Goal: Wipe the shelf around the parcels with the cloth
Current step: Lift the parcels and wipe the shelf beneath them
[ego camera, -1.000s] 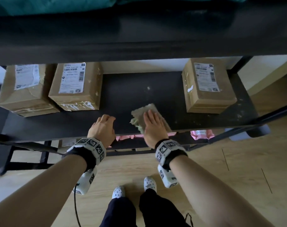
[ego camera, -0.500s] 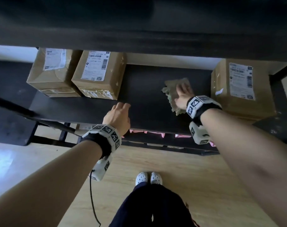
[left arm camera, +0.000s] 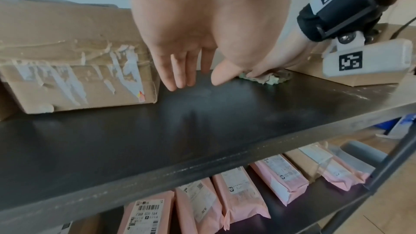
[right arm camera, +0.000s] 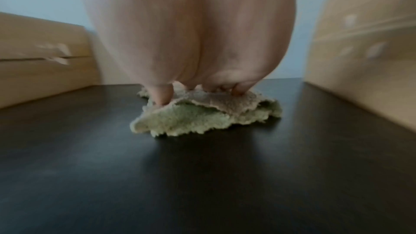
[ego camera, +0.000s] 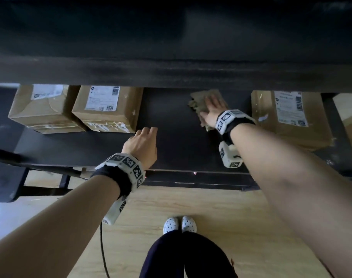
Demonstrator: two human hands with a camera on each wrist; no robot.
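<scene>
A greenish-beige cloth (ego camera: 201, 101) (right arm camera: 202, 113) lies on the black shelf (ego camera: 171, 141) between the middle parcel (ego camera: 108, 109) and the right parcel (ego camera: 289, 119). My right hand (ego camera: 214, 109) presses flat on the cloth with straight fingers, deep under the upper shelf. A third parcel (ego camera: 42, 107) stands at the far left. My left hand (ego camera: 143, 143) (left arm camera: 191, 70) hovers just above the shelf near its front edge, beside the middle parcel's corner, fingers relaxed and holding nothing.
The upper shelf board (ego camera: 171, 57) overhangs and hides the back of the shelf. Pink mailer bags (left arm camera: 236, 197) fill the level below. A black frame bar (ego camera: 30, 165) runs at the left. Wooden floor and my shoes (ego camera: 180, 224) are beneath.
My right hand has pushed the cloth from the shelf's front edge toward the back, between the middle and right parcels. The left hand has stayed near the front edge.
</scene>
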